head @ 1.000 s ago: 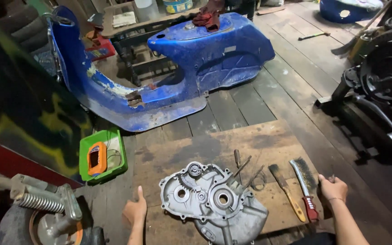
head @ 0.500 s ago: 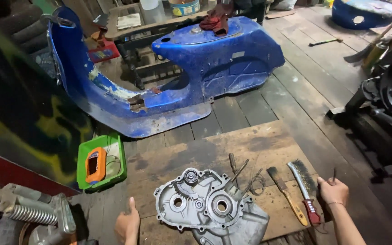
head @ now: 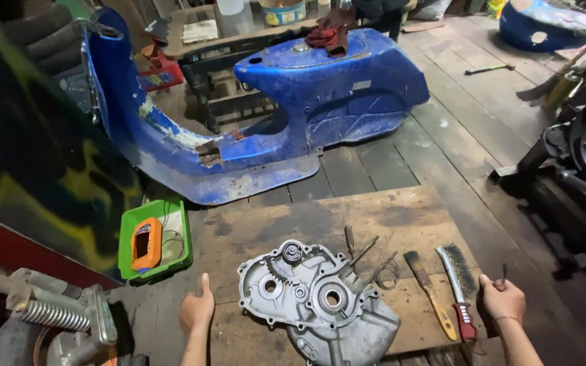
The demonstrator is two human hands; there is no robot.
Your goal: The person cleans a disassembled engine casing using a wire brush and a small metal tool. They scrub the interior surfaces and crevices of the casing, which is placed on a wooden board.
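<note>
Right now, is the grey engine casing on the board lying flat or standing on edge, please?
Lying flat: the engine casing rests on the wooden board with its bearing holes and gear facing up.

- The engine case (head: 317, 301) is bare cast metal, dull grey and matt, with grimy recesses.
- The board (head: 347, 227) under it is rough, stained wood, dark with oily patches.
- The floor planks (head: 456, 142) are worn, greyish wood.
- The scooter body (head: 272, 108), far centre, is blue painted metal, scratched and chipped, with rusty bare spots.
- The tray (head: 130, 230) at near left is glossy green plastic.
- The wire brush (head: 457, 285) has metal bristles and a red plastic grip.
- The paintbrush (head: 428, 291) handle looks like yellowish wood.
</note>
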